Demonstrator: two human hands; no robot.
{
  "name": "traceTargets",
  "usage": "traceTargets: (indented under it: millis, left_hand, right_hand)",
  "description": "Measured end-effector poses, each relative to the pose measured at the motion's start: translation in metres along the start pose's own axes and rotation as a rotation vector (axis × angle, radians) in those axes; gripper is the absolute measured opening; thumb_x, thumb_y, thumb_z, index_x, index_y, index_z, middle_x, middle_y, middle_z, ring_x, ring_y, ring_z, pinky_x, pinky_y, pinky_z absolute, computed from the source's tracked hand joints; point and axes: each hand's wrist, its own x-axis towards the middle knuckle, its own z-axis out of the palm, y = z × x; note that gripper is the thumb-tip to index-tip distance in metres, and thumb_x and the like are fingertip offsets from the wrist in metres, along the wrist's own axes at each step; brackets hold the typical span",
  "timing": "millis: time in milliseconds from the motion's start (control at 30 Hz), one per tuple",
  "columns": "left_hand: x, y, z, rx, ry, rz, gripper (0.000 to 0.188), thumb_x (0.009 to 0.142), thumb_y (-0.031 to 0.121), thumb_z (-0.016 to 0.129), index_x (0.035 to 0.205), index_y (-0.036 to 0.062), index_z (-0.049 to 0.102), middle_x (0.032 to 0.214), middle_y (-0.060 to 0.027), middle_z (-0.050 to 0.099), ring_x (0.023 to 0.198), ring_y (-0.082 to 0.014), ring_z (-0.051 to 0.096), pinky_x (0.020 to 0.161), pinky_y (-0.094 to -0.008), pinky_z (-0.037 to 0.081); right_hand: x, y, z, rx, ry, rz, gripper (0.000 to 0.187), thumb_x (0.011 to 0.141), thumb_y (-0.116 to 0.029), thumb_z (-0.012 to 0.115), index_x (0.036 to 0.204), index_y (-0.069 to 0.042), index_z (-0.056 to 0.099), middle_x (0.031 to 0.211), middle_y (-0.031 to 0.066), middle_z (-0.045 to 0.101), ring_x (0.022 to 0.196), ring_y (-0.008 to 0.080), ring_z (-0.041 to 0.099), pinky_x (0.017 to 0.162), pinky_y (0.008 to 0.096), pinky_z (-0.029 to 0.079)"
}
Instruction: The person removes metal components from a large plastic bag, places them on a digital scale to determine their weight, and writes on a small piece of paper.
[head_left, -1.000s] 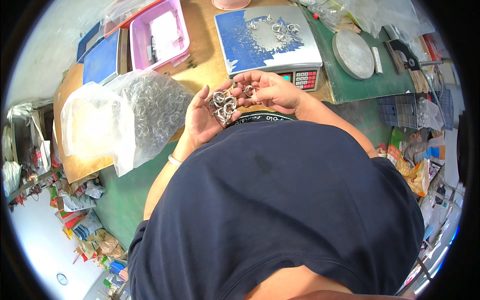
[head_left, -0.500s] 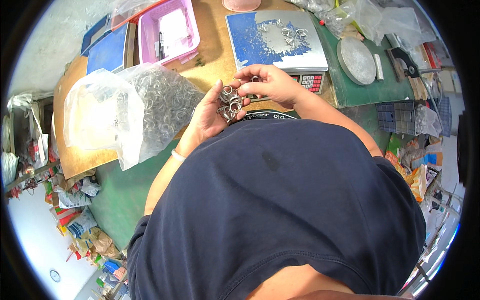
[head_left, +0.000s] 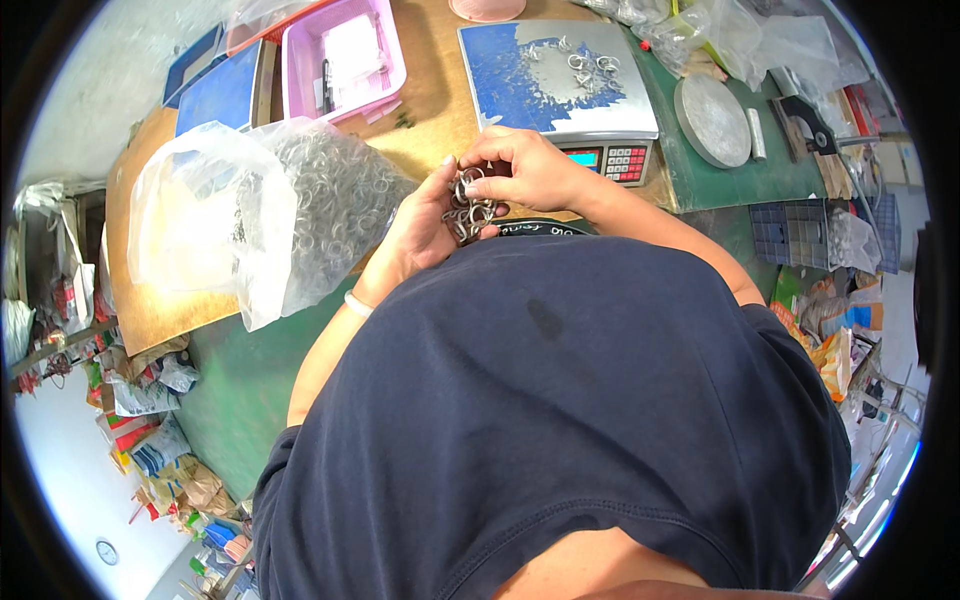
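My left hand point(head_left: 422, 226) is cupped palm up near the table's front edge, holding a small heap of silvery metal rings point(head_left: 468, 218). Over that heap my right hand point(head_left: 538, 172) bends in from the right, its thumb and fingers closed on rings at the top. How many rings it grips is hidden by the fingers. Left of my hands lies a clear plastic bag point(head_left: 325, 200) bulging with the same kind of rings. Beyond my right hand stands a digital scale point(head_left: 490, 85) with a worn blue and silver plate, where several rings point(head_left: 592, 68) lie scattered.
A pink plastic basket point(head_left: 396, 80) with a pen and papers sits at the back left, beside a blue box point(head_left: 215, 92). On the green surface at the right are a round grey disc point(head_left: 712, 122) and a short metal cylinder point(head_left: 757, 134). Clear plastic bags point(head_left: 735, 40) lie behind.
My right hand has come left, its fingertips now in among the rings in my left palm. The scale's lit display now shows beside my right wrist. The view has shifted slightly.
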Motion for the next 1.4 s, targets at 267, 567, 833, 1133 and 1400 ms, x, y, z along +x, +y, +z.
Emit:
traceTargets:
  millis: [267, 567, 833, 1133, 1400]
  left_hand:
    - [-0.009, 0.001, 0.004, 0.072, 0.108, 0.037, 0.047, 0.088, 0.045, 0.032, 0.106, 0.0057, 0.049, 0.093, -0.01, 0.058, 0.084, -0.0235, 0.058, 0.065, -0.0371, 0.051]
    - [-0.013, 0.004, -0.003, 0.019, 0.083, 0.154, 0.038, 0.09, 0.037, 0.034, 0.103, 0.0049, 0.05, 0.095, -0.0094, 0.058, 0.088, -0.023, 0.057, 0.069, -0.0372, 0.049]
    - [-0.008, 0.009, -0.006, 0.159, 0.116, 0.189, 0.042, 0.091, 0.04, 0.032, 0.101, 0.0038, 0.05, 0.091, -0.0103, 0.059, 0.082, -0.0225, 0.058, 0.061, -0.0323, 0.049]
    - [-0.006, 0.017, -0.001, 0.355, 0.127, 0.231, 0.035, 0.092, 0.031, 0.033, 0.102, 0.0035, 0.052, 0.09, -0.0086, 0.059, 0.077, -0.0191, 0.059, 0.057, -0.028, 0.047]
    - [0.0, 0.016, 0.004, 0.439, 0.241, 0.319, 0.027, 0.091, 0.023, 0.037, 0.106, 0.0043, 0.05, 0.09, -0.0078, 0.059, 0.074, -0.0187, 0.06, 0.055, -0.0265, 0.047]
  right_hand:
    - [0.003, -0.009, 0.009, 0.023, -0.03, 0.104, 0.029, 0.078, -0.009, 0.057, 0.104, 0.0, 0.054, 0.081, 0.0093, 0.057, 0.071, 0.0173, 0.056, 0.063, 0.0286, 0.044]
    - [0.011, -0.002, 0.009, -0.304, 0.076, -0.19, 0.022, 0.081, -0.022, 0.051, 0.093, -0.003, 0.056, 0.085, 0.0142, 0.059, 0.079, 0.0332, 0.056, 0.065, 0.0401, 0.044]
    - [0.017, -0.009, 0.005, -0.273, -0.012, -0.036, 0.02, 0.082, -0.018, 0.052, 0.09, -0.001, 0.056, 0.079, 0.0146, 0.058, 0.074, 0.0313, 0.056, 0.064, 0.0359, 0.044]
    - [0.024, -0.005, -0.007, 0.447, -0.171, 0.373, 0.018, 0.087, -0.014, 0.048, 0.095, 0.0, 0.055, 0.076, -0.0005, 0.056, 0.066, 0.0059, 0.049, 0.057, 0.0203, 0.04]
    - [0.023, 0.006, -0.002, 0.025, -0.001, 0.142, 0.016, 0.085, -0.008, 0.048, 0.097, 0.001, 0.052, 0.077, 0.0029, 0.056, 0.069, 0.0078, 0.05, 0.063, 0.0232, 0.042]
